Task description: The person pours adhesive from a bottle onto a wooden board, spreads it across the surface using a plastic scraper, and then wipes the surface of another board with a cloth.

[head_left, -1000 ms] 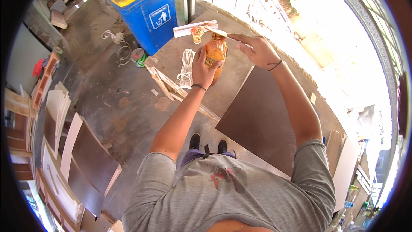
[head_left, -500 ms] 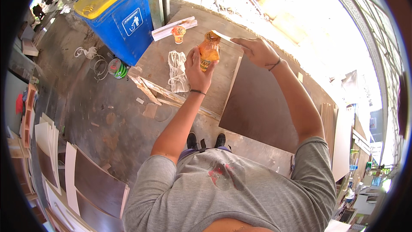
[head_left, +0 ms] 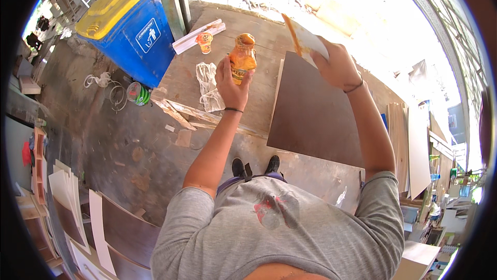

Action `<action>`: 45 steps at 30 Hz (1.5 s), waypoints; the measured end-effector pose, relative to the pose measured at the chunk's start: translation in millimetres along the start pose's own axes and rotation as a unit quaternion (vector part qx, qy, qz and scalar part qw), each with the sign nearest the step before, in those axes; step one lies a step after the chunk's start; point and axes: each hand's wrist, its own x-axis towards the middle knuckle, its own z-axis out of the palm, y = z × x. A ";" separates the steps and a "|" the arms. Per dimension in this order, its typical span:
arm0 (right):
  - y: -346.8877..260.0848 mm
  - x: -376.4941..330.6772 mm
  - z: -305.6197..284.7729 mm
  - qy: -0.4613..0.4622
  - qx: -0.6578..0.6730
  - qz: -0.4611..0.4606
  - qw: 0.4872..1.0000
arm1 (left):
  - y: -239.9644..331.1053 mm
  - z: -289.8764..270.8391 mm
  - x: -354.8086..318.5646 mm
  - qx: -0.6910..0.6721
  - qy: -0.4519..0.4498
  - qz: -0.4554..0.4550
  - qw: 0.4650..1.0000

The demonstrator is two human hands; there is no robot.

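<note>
My left hand [head_left: 232,80] grips an orange squeeze bottle [head_left: 243,57], held upright above the wooden workbench [head_left: 259,109]. To its right, my right hand [head_left: 334,65] holds a thin flat strip [head_left: 303,35] with an orange edge, raised above the far corner of a dark brown board [head_left: 316,109] that lies flat on the bench. The strip is apart from the bottle. A crumpled white rag [head_left: 208,85] lies on the bench just left of my left hand.
A small orange cup [head_left: 205,41] and a white strip [head_left: 198,36] rest at the bench's far left. A blue bin with a yellow lid [head_left: 129,26] stands beyond it. Stacked panels [head_left: 77,212] lean at lower left, and pale boards [head_left: 414,140] at the right.
My right hand has drawn away from the bottle to the right and lifted the strip. My left hand still holds the bottle upright. The view has tilted, so the bench sits lower.
</note>
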 end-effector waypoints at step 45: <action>129.1 -461.0 75.2 0.364 0.813 0.214 0.402 | 161.7 26.7 -102.4 -0.644 -0.357 -0.438 0.515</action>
